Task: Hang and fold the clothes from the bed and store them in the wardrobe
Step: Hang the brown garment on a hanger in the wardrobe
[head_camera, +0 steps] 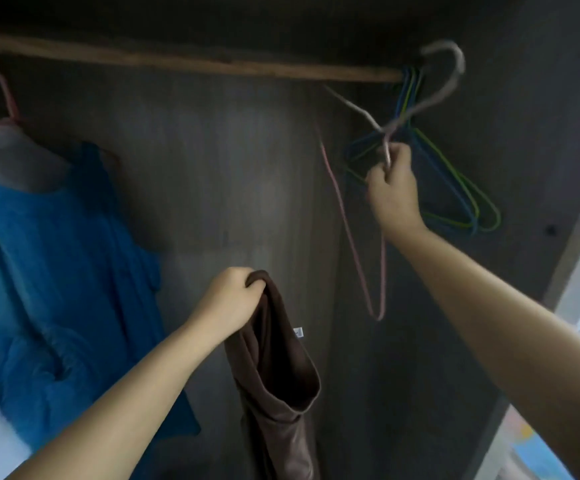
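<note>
low centre, the left hand (228,299) grips the brown garment (278,375) hanging lengthwise, while the right hand (390,188) — upper right, well apart — grips a pink hanger (347,216) beside the rail (184,62).

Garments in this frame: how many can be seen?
2. A blue garment hangs on a pink hanger at the rail's left end; a brown garment is gripped by the left hand. Others may lie outside the view.

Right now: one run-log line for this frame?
left hand: grips brown garment | right hand: holds pink hanger off rail | garment not yet hung
</note>
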Tool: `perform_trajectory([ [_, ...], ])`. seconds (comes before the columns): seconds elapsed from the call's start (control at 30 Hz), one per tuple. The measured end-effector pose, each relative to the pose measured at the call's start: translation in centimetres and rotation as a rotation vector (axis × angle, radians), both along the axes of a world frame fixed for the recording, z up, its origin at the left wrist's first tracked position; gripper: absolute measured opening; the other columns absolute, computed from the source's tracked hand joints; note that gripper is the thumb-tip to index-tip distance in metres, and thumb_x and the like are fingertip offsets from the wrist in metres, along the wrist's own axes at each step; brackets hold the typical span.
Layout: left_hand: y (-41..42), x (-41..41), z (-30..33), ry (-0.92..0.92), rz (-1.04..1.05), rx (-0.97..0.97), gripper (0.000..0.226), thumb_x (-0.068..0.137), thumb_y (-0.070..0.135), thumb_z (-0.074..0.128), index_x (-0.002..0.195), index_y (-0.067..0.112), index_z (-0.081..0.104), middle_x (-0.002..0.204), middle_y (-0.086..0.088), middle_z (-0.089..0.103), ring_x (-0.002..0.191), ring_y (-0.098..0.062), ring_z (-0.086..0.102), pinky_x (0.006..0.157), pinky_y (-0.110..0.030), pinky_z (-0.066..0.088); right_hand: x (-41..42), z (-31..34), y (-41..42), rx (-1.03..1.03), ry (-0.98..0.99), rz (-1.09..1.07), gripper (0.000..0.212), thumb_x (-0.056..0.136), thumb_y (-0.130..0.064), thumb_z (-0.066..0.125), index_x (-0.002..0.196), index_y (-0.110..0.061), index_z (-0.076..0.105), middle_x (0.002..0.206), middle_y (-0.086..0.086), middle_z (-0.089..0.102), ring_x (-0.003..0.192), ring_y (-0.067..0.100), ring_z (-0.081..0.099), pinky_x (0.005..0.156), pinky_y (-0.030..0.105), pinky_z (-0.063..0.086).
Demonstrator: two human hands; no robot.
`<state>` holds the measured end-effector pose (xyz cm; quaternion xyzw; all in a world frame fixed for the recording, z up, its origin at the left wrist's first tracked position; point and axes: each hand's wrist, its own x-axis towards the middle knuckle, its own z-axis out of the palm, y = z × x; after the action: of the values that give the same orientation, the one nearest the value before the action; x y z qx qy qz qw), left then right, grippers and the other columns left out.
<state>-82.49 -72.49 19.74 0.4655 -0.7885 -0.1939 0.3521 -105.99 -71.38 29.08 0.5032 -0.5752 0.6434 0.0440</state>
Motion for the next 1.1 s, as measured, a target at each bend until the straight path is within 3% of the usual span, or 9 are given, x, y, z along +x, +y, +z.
perform_trajectory([
  [0.07,-0.3,0.7,-0.5,-0.038,-0.033,0.041,0.027,0.094,0.015,0.047,0.076,0.003,0.063,0.079,-0.015,0.067,0.081,-0.030,0.062,0.068,-0.035,0.045,2.5,-2.4,2.0,-0.061,-0.412,0.263,0.004,0.097,-0.015,0.048,0.096,-0.018,0.047,0.060,0.000,0.044,0.039,0.009,0.040,0.038,0.021,0.031],
  [0.13,-0.6,1.5,-0.9,-0.074,-0.052,0.077,0.032,0.095,0.016,0.046,0.065,0.008,0.054,0.069,-0.012,0.060,0.081,-0.034,0.061,0.064,-0.036,0.041,4.7,-3.5,4.1,-0.049,-0.654,0.403,0.021,0.099,-0.032,0.049,0.086,-0.018,0.057,0.049,-0.007,0.029,0.035,0.006,0.023,0.036,0.016,0.017],
  [0.23,-1.1,2.7,-1.5,-0.078,-0.048,0.127,0.036,0.095,0.015,0.045,0.059,0.013,0.045,0.063,-0.007,0.052,0.083,-0.037,0.060,0.062,-0.035,0.036,7.5,-3.9,7.5,-0.126,-0.685,0.477,0.034,0.100,-0.036,0.046,0.085,-0.017,0.069,0.046,-0.009,0.022,0.037,0.005,0.018,0.037,0.015,0.017],
  [0.37,-1.6,3.9,-2.0,0.022,-0.047,0.246,0.022,0.095,0.018,0.048,0.083,0.006,0.063,0.086,-0.018,0.067,0.086,-0.034,0.064,0.069,-0.036,0.046,11.7,-4.4,11.2,-0.386,-0.721,0.610,0.040,0.098,-0.041,0.046,0.073,-0.023,0.071,0.046,-0.011,0.023,0.037,0.004,0.018,0.036,0.016,0.020],
  [0.5,-0.9,4.8,-2.2,0.110,-0.154,0.328,0.028,0.094,0.017,0.049,0.067,0.015,0.060,0.062,0.002,0.060,0.060,-0.016,0.057,0.057,-0.022,0.042,16.7,-8.3,11.8,-0.409,-0.682,0.598,0.041,0.098,-0.041,0.043,0.066,-0.024,0.063,0.044,-0.011,0.026,0.035,0.004,0.021,0.038,0.013,0.022],
  [0.67,-2.3,8.0,-1.3,0.327,-0.159,0.442,0.023,0.093,0.013,0.052,0.072,0.012,0.060,0.078,-0.010,0.062,0.072,-0.023,0.059,0.067,-0.028,0.043,19.9,-13.4,11.7,0.072,-0.511,0.509,0.045,0.103,-0.034,0.038,0.064,-0.023,0.056,0.046,-0.007,0.026,0.037,0.008,0.020,0.038,0.016,0.019],
  [0.83,-5.4,11.5,-3.5,0.440,-0.018,0.602,0.021,0.095,0.012,0.048,0.075,0.012,0.054,0.071,-0.007,0.056,0.059,-0.019,0.053,0.048,-0.021,0.044,18.5,-12.3,14.7,0.687,-0.276,0.464,0.043,0.103,-0.037,0.037,0.073,-0.016,0.060,0.050,-0.004,0.024,0.038,0.009,0.020,0.037,0.015,0.019],
  [1.0,-6.9,11.1,-8.6,0.491,0.053,0.742,0.008,0.095,0.009,0.049,0.093,0.006,0.056,0.083,-0.015,0.056,0.062,-0.023,0.052,0.051,-0.027,0.040,18.3,-10.7,17.4,1.036,-0.123,0.406,0.043,0.102,-0.040,0.036,0.081,-0.011,0.061,0.051,-0.004,0.028,0.039,0.009,0.020,0.037,0.019,0.016],
  [1.1,-7.3,10.1,-10.9,0.532,0.078,0.799,0.022,0.097,0.008,0.046,0.113,-0.001,0.058,0.095,-0.016,0.056,0.069,-0.025,0.054,0.046,-0.027,0.041,18.4,-10.4,18.3,1.160,-0.081,0.357,0.043,0.103,-0.039,0.036,0.085,-0.010,0.062,0.051,-0.003,0.027,0.038,0.009,0.021,0.037,0.019,0.018],
])
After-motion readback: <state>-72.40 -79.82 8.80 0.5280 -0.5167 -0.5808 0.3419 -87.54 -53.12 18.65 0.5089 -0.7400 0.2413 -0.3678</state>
